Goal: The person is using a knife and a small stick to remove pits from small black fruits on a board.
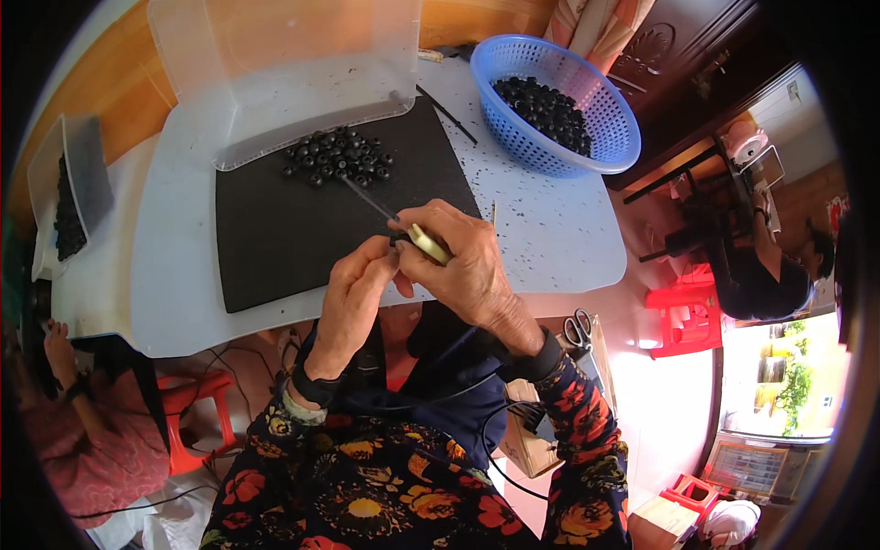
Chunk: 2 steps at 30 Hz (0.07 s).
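My right hand is closed around a narrow-bladed knife with a pale yellow handle. Its thin grey blade points away from me, toward a pile of small round black parts with holes. Close against it, my left hand pinches a small black part, mostly hidden by the fingers. Both hands are above the near edge of a black mat, which lies on a pale table.
A clear plastic bin lies tipped behind the pile. A blue basket of black parts stands far right, and another clear container at left. Black crumbs dot the table. Scissors lie lower right; other people sit on both sides.
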### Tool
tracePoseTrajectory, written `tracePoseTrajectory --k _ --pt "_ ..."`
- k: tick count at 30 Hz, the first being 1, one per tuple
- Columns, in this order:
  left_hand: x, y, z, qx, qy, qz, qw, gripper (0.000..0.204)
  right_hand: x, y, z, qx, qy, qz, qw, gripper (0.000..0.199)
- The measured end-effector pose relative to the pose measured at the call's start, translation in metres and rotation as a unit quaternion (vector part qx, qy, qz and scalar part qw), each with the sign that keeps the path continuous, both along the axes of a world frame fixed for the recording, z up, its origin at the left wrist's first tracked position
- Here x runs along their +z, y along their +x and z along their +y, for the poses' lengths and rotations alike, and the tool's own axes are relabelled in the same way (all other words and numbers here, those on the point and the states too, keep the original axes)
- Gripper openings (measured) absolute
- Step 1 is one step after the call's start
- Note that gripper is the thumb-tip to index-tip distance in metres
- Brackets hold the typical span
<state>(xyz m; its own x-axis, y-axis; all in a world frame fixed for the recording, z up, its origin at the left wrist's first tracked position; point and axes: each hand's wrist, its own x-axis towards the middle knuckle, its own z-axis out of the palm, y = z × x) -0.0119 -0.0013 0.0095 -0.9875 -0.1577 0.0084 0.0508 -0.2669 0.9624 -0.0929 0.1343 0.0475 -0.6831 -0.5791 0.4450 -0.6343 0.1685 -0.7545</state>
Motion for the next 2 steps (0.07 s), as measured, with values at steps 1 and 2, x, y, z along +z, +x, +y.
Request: tracePoseTrajectory --k 1,2 --pt "0.0000 0.0009 -0.0031 -0.020 -0.068 -0.004 0.997 0.022 0.0022 -0.0011 0.0032 0.011 0.025 -0.059 0.998 0.022" --pt "0.0006 0.0010 -0.0019 -0.021 -0.069 -0.004 0.997 0.022 0.0050 -0.0025 0.0069 0.021 0.050 -0.117 0.992 0.022"
